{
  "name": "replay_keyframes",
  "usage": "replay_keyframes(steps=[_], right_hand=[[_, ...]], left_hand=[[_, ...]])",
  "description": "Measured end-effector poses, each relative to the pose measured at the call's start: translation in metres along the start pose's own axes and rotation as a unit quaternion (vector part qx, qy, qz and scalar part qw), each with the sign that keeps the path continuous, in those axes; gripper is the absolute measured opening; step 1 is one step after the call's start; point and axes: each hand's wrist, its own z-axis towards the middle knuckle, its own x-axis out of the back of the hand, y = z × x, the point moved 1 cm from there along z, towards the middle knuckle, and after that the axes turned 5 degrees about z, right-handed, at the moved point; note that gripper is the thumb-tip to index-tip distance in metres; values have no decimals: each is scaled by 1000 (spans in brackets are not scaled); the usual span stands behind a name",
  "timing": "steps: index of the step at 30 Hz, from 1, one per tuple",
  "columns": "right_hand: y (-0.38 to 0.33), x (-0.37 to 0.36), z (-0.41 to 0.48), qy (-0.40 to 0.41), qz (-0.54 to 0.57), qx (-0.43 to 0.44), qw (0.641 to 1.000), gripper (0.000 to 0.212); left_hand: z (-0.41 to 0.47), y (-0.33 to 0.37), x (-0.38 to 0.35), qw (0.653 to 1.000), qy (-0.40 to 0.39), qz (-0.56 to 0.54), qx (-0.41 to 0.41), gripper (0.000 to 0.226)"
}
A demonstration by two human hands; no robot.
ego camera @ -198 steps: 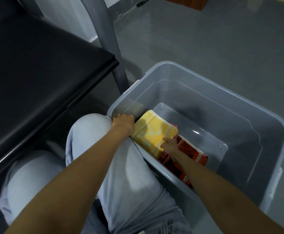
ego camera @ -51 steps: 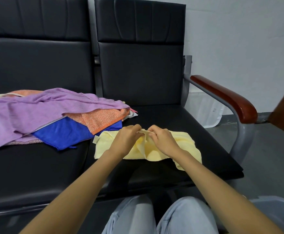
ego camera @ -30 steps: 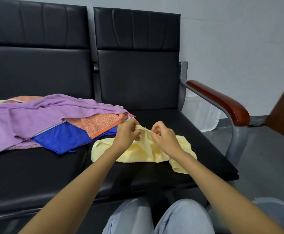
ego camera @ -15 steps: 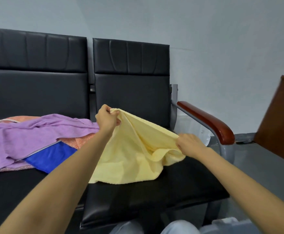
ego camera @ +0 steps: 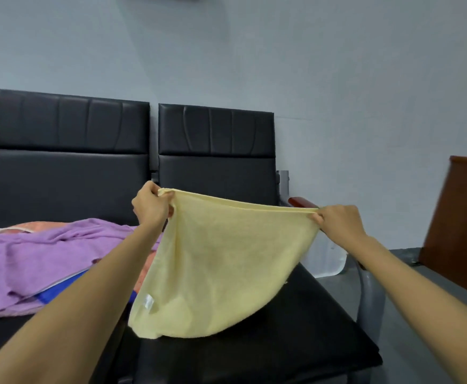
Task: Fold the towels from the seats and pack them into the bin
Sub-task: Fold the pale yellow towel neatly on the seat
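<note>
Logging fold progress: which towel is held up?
The pale yellow terry towel, pinched by left hand and right hand; the purple towel, orange towel and blue towel lie piled.

The yellow towel (ego camera: 221, 270) is matt, nubby terry cloth; the purple towel (ego camera: 41, 253) likewise. The seats (ego camera: 310, 333) are smooth black leatherette, faintly shiny; the armrest (ego camera: 301, 203) is glossy wood.

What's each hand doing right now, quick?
Left hand: pinching one top corner of the pale yellow terry towel.
Right hand: pinching the opposite top corner, so the towel hangs stretched between both hands.
</note>
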Motion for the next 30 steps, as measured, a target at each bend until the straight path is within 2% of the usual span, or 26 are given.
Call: replay_keyframes(steps=[2,4,5,8,11,14,18,21,23,25,27,30], right_hand=[[0,21,20,89,118,-90,985,26],[0,43,37,162,252,-168,939,28],[0,51,44,175,289,-183,923,27],[2,58,50,161,285,-170,929,26],[19,64,51,195,318,-196,907,27],[29,70,50,229,350,-208,884,24],[31,75,42,275,433,-180,839,35],[34,69,43,262,493,-180,810,37],[36,62,44,236,505,-185,809,40],[37,51,49,207,482,-188,830,40],[34,36,57,159,431,-196,866,37],[29,16,74,92,376,-234,892,36]], left_hand=[[8,23,3,999,7,-23,-28,20],[15,48,8,997,28,-21,-74,19],[17,57,11,994,41,-9,-99,19],[17,64,24,985,41,31,-167,16],[19,58,34,966,-83,30,-243,11],[19,55,39,948,-201,-18,-245,18],[14,59,45,934,-265,-80,-226,21],[16,58,43,927,-308,-94,-193,21],[18,54,40,932,-304,-88,-178,20],[23,48,34,942,-280,-43,-180,20],[33,41,26,947,-236,52,-210,20],[48,38,15,917,-189,219,-273,16]])
